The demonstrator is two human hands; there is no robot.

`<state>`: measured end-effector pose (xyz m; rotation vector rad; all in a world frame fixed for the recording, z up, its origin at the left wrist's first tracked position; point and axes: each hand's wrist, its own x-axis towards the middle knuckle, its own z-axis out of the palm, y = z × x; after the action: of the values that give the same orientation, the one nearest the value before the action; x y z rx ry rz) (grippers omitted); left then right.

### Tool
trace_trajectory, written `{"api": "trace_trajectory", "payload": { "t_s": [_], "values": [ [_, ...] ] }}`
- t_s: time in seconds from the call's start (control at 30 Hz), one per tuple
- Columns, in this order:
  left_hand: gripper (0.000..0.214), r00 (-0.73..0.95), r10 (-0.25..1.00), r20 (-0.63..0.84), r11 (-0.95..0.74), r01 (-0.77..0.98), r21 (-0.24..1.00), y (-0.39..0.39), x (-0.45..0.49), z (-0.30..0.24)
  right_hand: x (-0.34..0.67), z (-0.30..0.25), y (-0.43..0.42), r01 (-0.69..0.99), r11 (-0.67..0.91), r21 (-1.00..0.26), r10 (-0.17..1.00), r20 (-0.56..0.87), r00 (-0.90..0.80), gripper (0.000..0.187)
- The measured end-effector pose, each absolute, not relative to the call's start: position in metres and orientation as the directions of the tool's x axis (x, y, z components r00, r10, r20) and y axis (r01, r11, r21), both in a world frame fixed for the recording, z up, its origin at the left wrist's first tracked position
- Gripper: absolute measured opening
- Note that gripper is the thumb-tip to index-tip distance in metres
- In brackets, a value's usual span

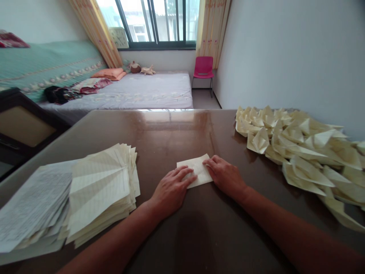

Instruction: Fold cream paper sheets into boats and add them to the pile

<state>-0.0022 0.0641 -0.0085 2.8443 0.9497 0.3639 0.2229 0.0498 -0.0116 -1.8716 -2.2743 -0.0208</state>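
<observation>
A small folded sheet of cream paper [200, 170] lies on the brown table in front of me. My left hand [174, 184] rests on its left part, fingers stretched out and spread over the surface. At the paper's right end, my right hand [225, 176] grips the edge with bent fingers; its thumb is partly hidden. To the left is a stack of lined, creased sheets [98, 188], beside a pile of written-on pages [37, 201]. Many folded paper boats [296, 140] are heaped along the right side of the table.
The glossy brown table [168, 140] reaches toward a bed [159, 89] with a pale sheet. A pink chair [203, 67] stands by the window. A dark wooden cabinet [25, 125] is at the left, and a white wall [285, 57] runs along the right.
</observation>
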Motion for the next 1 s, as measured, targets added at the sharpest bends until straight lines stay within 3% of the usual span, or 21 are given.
{"api": "trace_trajectory", "payload": {
  "t_s": [0.1,0.2,0.33,0.5,0.57,0.73,1.0],
  "values": [
    [0.043,0.814,0.568,0.125,-0.821,0.548,0.158,0.065,-0.003,-0.014,0.224,-0.008,0.049,0.974,0.211,-0.080,0.968,0.155,-0.196,0.026],
    [0.045,0.823,0.560,0.091,-0.827,0.550,0.114,0.063,-0.003,-0.014,0.223,-0.006,0.047,0.967,0.254,-0.034,0.941,0.238,-0.239,0.026],
    [0.044,0.829,0.553,0.089,-0.833,0.547,0.080,0.060,-0.001,-0.010,0.217,-0.011,0.037,0.841,0.532,-0.097,0.834,0.228,-0.502,0.037],
    [0.042,0.815,0.561,0.146,-0.827,0.559,0.062,0.056,0.000,-0.010,0.217,-0.021,0.025,0.764,0.605,-0.222,0.793,0.087,-0.603,0.087],
    [0.042,0.820,0.546,0.171,-0.835,0.550,0.024,0.057,-0.001,-0.015,0.219,-0.022,0.023,0.760,0.598,-0.255,0.793,0.047,-0.608,0.093],
    [0.036,0.837,0.503,0.213,-0.837,0.534,-0.121,0.061,-0.002,-0.028,0.217,-0.021,0.024,0.767,0.575,-0.285,0.805,0.033,-0.592,0.086],
    [0.031,0.832,0.472,0.292,-0.818,0.536,-0.206,0.060,0.000,-0.029,0.213,-0.021,0.039,0.791,0.553,-0.260,0.833,0.170,-0.527,0.047]
  ]
}}
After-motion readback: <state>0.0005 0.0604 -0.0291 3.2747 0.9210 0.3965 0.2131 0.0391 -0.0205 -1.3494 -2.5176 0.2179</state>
